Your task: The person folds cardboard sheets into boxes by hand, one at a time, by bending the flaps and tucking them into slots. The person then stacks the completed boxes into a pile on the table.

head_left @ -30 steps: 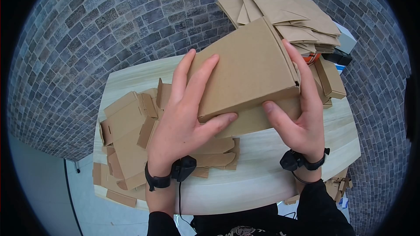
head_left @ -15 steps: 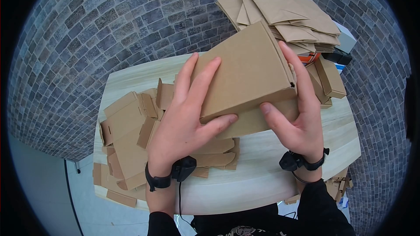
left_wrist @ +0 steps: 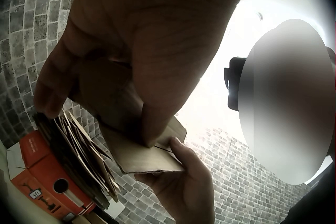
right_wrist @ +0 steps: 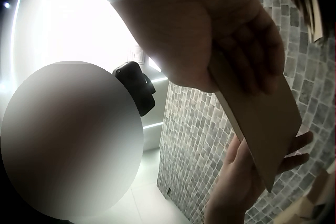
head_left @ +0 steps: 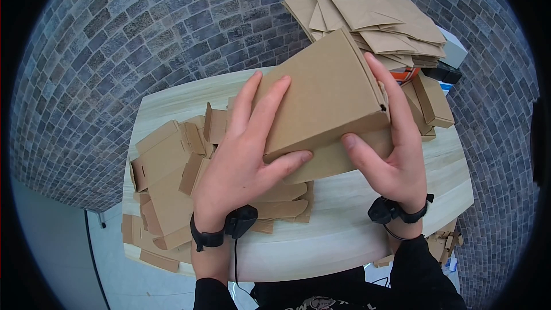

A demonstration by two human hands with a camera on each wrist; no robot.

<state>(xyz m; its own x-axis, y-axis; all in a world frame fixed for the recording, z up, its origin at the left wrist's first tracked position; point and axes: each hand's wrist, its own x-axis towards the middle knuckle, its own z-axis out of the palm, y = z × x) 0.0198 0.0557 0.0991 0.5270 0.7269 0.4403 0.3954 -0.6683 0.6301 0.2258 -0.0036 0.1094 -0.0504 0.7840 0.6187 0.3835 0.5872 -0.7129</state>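
A brown cardboard box (head_left: 321,95) is held up over the table, tilted, its broad face upward and a small dark gap at its near right corner. My left hand (head_left: 238,158) grips its left part, two fingers spread over the broad face and the thumb along the near edge. On the opposite end, my right hand (head_left: 399,155) holds the box with its fingers along the side and its thumb on the near side. Below the near edge shows another cardboard panel (head_left: 327,163). In the right wrist view, fingers of the right hand (right_wrist: 247,50) lie against the box (right_wrist: 268,119).
Flattened and part-folded cardboard pieces (head_left: 166,178) spread over the left of the table (head_left: 344,218). At the back right stands a pile of brown cardboard sheets (head_left: 373,17), above an orange box (left_wrist: 52,182). An open cardboard box (head_left: 433,100) sits beside it. A brick-patterned wall (head_left: 201,17) runs behind.
The box has shifted slightly left and towards the body over the last second, with the right fingers following it. Both hands keep their grip. The pieces on the table have not moved.
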